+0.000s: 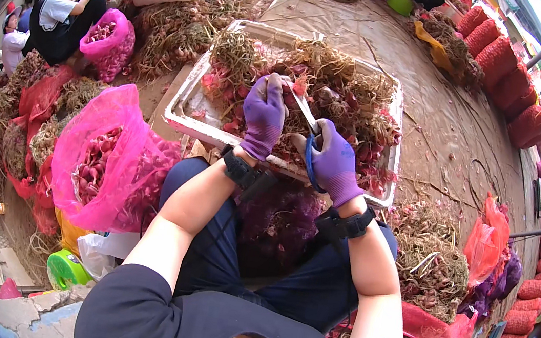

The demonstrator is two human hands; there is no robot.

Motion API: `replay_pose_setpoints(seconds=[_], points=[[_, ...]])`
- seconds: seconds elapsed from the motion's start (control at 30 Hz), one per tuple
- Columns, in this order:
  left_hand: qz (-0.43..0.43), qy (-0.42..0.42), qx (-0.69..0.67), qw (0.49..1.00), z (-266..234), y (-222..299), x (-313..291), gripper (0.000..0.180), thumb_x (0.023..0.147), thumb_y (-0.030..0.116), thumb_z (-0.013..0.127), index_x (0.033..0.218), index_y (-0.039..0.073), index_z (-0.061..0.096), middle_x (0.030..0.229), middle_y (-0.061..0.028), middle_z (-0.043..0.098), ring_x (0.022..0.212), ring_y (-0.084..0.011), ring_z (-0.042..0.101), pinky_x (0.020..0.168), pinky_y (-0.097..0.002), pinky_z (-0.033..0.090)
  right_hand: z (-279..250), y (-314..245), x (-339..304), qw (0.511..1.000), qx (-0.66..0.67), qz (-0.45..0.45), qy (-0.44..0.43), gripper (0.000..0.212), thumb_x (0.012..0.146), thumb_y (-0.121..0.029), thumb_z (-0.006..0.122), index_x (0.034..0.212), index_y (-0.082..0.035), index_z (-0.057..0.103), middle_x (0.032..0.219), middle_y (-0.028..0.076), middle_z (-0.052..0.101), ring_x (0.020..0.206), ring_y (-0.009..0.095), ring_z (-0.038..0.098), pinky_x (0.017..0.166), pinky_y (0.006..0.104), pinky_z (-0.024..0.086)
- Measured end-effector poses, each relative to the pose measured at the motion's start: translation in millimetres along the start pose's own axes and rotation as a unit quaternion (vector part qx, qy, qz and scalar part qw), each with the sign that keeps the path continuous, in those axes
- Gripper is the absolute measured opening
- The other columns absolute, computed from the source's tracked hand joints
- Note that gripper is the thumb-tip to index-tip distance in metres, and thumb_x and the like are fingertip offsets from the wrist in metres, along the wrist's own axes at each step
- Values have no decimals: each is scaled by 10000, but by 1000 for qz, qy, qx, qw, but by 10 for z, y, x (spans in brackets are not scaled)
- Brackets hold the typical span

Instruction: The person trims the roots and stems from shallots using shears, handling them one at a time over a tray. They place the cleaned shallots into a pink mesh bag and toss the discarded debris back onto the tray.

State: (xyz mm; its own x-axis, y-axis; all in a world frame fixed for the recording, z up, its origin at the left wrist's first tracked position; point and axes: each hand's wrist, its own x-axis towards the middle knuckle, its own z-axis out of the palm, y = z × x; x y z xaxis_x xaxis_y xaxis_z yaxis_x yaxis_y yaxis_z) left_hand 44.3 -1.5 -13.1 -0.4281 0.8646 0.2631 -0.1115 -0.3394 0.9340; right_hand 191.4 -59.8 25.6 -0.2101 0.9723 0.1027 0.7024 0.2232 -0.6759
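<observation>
Over a white foam tray (201, 131) heaped with red shallots (327, 101) and their dried stalks, both my gloved hands are close together. My left hand (265, 117), in a purple glove, is closed in a pinch on a small reddish shallot (288, 83), mostly hidden by the fingers. In my right hand (333, 160), also purple-gloved, is a pair of scissors (306, 111) with blue handles. Its blades point up and left to the left fingertips. Whether the blades touch the shallot is hard to see.
A pink mesh bag (90, 166) of shallots stands left of my knees, with a purple bag (277, 224) between my legs. Stalk heaps (429, 258) lie right. Full red sacks (509, 70) line the far right. Another person (64, 22) sits far left beside a pink bag (109, 45).
</observation>
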Motion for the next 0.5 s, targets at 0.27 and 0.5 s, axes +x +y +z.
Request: replay_pose_setpoints(seconds=[0.27, 0.5], points=[[-81, 4, -73, 994, 54, -4, -71, 306, 1014, 330, 485, 941, 53, 595, 682, 33, 570, 460, -23, 458, 410, -181, 369, 110, -27, -35, 993, -117, 25, 26, 479, 896, -541, 565, 1000, -75, 518, 778, 179, 654, 760, 408, 642, 671, 475, 483], [-38, 20, -9, 999, 37, -256, 35, 281, 1003, 280, 524, 913, 26, 604, 683, 34, 546, 630, -30, 441, 566, -226, 397, 196, 19, -27, 987, -157, 20, 24, 315, 922, -401, 535, 976, -92, 506, 755, 178, 660, 732, 404, 649, 639, 486, 490]])
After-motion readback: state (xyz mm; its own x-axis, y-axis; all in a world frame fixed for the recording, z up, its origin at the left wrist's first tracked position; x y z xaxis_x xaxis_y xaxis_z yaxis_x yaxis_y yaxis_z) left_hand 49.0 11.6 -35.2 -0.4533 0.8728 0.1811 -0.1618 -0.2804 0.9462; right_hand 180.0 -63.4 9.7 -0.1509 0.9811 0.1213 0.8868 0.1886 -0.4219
